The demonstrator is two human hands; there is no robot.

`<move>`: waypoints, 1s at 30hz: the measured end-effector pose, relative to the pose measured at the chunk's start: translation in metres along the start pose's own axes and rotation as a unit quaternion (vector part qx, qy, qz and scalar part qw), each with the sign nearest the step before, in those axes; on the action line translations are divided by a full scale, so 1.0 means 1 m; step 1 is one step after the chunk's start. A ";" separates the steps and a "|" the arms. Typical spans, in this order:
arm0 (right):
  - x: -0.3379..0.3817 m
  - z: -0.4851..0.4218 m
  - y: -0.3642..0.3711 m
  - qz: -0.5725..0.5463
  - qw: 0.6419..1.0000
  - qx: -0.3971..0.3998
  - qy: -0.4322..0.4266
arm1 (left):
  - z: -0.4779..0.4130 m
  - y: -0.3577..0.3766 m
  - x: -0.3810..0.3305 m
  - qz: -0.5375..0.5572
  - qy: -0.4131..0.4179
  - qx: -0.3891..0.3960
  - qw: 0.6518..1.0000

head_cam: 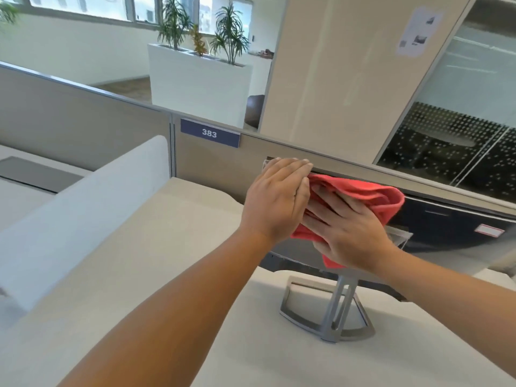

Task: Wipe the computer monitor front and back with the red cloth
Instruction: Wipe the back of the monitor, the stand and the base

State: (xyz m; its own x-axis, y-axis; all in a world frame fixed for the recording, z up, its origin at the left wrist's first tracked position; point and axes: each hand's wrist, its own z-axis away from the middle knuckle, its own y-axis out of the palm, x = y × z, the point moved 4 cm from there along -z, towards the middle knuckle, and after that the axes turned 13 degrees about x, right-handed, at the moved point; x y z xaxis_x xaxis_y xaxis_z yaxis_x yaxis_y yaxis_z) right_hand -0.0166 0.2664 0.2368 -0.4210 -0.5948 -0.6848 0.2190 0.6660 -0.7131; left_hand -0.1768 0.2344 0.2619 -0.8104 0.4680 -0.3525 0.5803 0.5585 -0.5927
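Two hands work on the computer monitor [446, 227], which stands on its silver stand [332, 311] at the far right part of the pale desk [167, 261]. Its dark glossy side, the one with the stand's neck and a small red-edged sticker [489, 230], faces the person. The right hand [351, 236] lies flat on the red cloth [371, 196] with fingers spread and straight, pressing it against the left half of that dark side; it clasps nothing. The cloth is bunched, reaching up to the monitor's top edge and showing again below the palm. The left hand [275, 199] rests just beside it on the monitor's left end, fingers straight and close together, their tips at the top edge, so this hand too is uncurled and only steadies the panel. The two hands touch along the fingers. Behind the monitor runs a grey-beige partition [83, 121] bearing a blue sign [210, 132] that reads 383. A white divider [83, 205] borders the desk on the left. Further off stand a white planter [195, 82] with green plants and a beige pillar [335, 65] with a paper sheet [418, 32] stuck on it
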 end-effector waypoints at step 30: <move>0.073 0.075 0.088 0.038 0.953 0.255 -0.158 | -0.004 -0.005 -0.002 0.045 -0.038 0.043 0.997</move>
State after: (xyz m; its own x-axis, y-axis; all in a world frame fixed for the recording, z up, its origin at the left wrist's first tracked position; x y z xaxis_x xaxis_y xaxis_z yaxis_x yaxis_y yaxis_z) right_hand 0.0374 0.2480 0.1126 -0.1191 -0.7127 -0.6913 0.6710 0.4554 -0.5851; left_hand -0.1776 0.2331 0.2686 -0.7610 0.4583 -0.4592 0.6446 0.4549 -0.6144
